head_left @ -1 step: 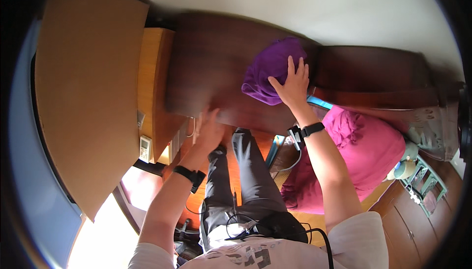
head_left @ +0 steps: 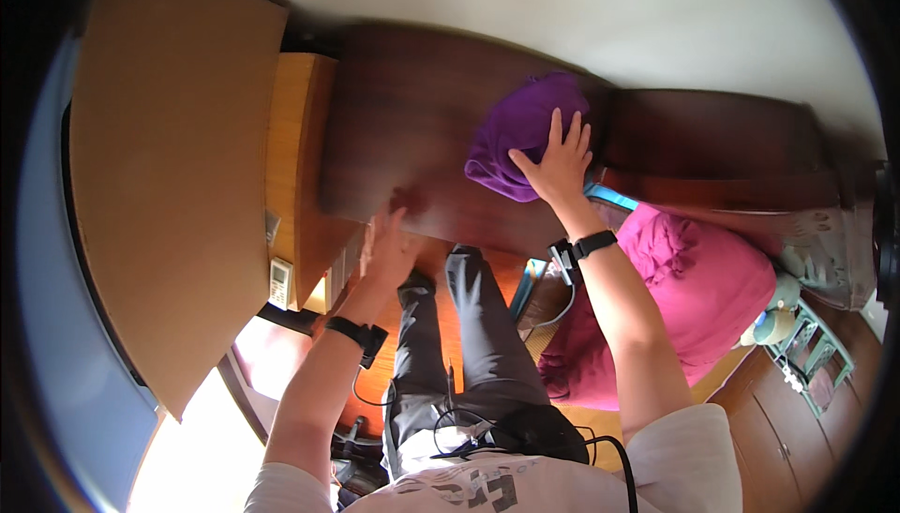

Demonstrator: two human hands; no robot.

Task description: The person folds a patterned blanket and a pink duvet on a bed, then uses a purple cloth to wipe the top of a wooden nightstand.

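A crumpled purple cloth [head_left: 511, 133] lies on the right part of a dark brown wooden tabletop [head_left: 403, 100]. My right hand [head_left: 560, 164] rests against its right side, fingers spread, not gripping it. At the table's near edge, over to the left, is my left hand [head_left: 387, 248]. Its fingers are stretched out and slightly blurred, and nothing shows in them. A faint reddish patch on the tabletop lies just beyond its fingertips, perhaps a reflection. Each wrist wears a black strap with a small device.
To the left stand a large brown board [head_left: 178, 175] and a light wooden cabinet [head_left: 295, 157] with a white remote control [head_left: 280, 282] at its side. A big pink bundle of cloth [head_left: 689, 288] sits at the right, near a green rack [head_left: 817, 349]. Cables hang at my waist.
My left hand has shifted slightly left and down from the table edge. The right hand stays spread against the purple cloth.
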